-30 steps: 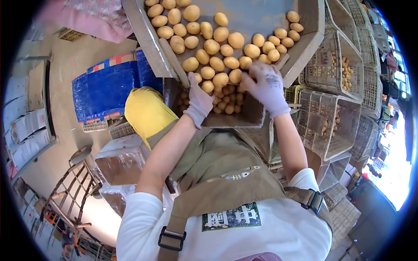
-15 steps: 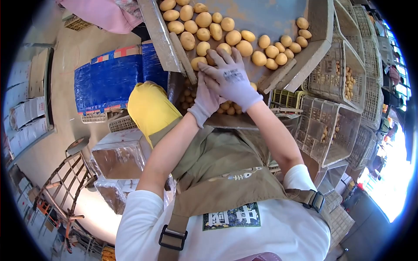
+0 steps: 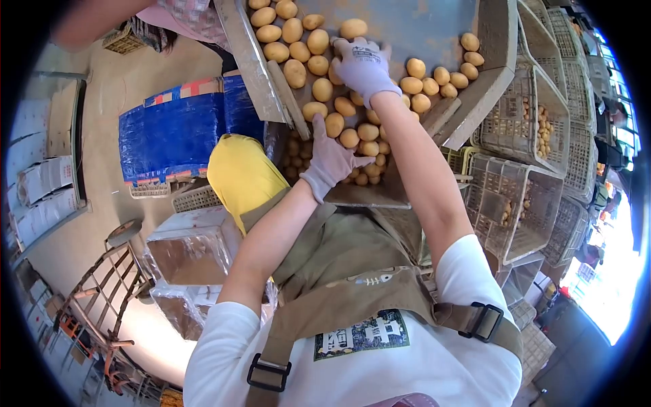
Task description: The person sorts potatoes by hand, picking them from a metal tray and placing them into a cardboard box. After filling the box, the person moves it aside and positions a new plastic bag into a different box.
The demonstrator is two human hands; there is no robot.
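Observation:
Round yellow potatoes (image 3: 317, 41) lie on a grey metal tray (image 3: 413, 27) with raised wooden sides. My right hand (image 3: 366, 68), in a pale glove, is over the middle of the tray, palm down with fingers spread, touching potatoes under and around it. Near the tray's front opening is my left hand (image 3: 328, 159), also gloved, its thumb and fingers apart beside several potatoes (image 3: 349, 138) at the lip. Below the opening, more potatoes (image 3: 363, 178) lie in a container, partly hidden by my left hand.
Stacked plastic crates (image 3: 508, 197), some holding potatoes, stand on the right. A blue-wrapped stack (image 3: 173, 132) is at the left, above plastic-wrapped boxes (image 3: 186, 258) and a metal-framed cart (image 3: 102, 292). Another person's arm and pink clothing (image 3: 180, 20) show at the upper left.
My hands have separated: the right moved up the tray, the left stayed low and opened. Potatoes have shifted down to the front opening. The other person's arm has come into view.

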